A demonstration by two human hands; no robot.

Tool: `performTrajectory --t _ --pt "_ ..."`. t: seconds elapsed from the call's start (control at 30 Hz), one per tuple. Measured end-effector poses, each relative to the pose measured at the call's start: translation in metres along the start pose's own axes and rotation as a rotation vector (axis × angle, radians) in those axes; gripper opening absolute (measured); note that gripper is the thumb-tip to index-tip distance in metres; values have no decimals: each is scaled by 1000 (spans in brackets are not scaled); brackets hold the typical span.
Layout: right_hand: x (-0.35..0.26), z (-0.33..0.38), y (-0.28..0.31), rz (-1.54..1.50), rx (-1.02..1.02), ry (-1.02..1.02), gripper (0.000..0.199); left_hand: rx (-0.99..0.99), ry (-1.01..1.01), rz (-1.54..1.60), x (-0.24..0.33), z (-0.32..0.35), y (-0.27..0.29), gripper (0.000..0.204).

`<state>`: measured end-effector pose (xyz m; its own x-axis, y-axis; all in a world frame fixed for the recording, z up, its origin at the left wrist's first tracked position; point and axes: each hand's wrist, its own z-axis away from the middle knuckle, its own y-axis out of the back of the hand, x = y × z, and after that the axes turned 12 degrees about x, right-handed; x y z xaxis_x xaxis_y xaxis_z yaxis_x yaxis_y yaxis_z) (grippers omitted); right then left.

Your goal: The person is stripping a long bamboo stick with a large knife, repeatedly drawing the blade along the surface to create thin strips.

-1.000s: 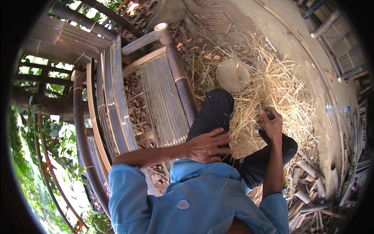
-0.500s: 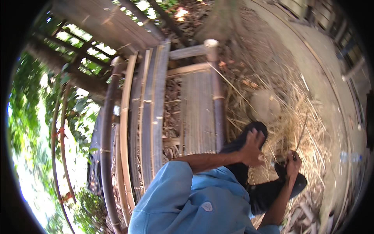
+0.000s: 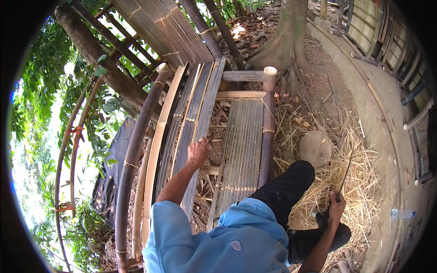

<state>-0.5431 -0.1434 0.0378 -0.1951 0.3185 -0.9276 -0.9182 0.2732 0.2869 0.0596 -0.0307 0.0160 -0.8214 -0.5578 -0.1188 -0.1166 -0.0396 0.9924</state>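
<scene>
My left hand (image 3: pixel 198 152) is on a long grey bamboo slat (image 3: pixel 210 107), its fingers curled at the slat's edge. This slat lies beside several other dark and pale strips along a bamboo bench (image 3: pixel 243 136). At the right, above the straw, my right hand (image 3: pixel 336 209) is closed round the handle of a long, thin-bladed knife (image 3: pixel 348 170). The blade points up and away from me. Part of the handle is hidden by my fingers.
A thick dark bamboo rail (image 3: pixel 141 136) runs along the bench's left side. A round wooden block (image 3: pixel 315 149) stands in loose straw (image 3: pixel 359 200). A plastic bottle (image 3: pixel 402 214) lies at the right, and a tree trunk (image 3: pixel 284 36) rises beyond the bench.
My left hand has moved left from near my knee onto the bamboo slat. My right hand still holds the knife. The view has shifted and become sharper.
</scene>
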Motion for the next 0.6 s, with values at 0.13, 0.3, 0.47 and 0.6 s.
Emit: performTrajectory --t 0.13,0.3,0.47,0.6 --pt "0 5 -7 -19 -6 -14 25 -6 61 112 -3 12 23 70" --pt "15 5 -6 -14 -50 3 43 267 -78 374 -8 6 55 65" --pt "26 -2 -13 -214 -97 -199 51 481 -161 861 30 -50 180 41" --pt "17 2 -15 188 -57 165 68 382 -135 769 71 -149 303 61"
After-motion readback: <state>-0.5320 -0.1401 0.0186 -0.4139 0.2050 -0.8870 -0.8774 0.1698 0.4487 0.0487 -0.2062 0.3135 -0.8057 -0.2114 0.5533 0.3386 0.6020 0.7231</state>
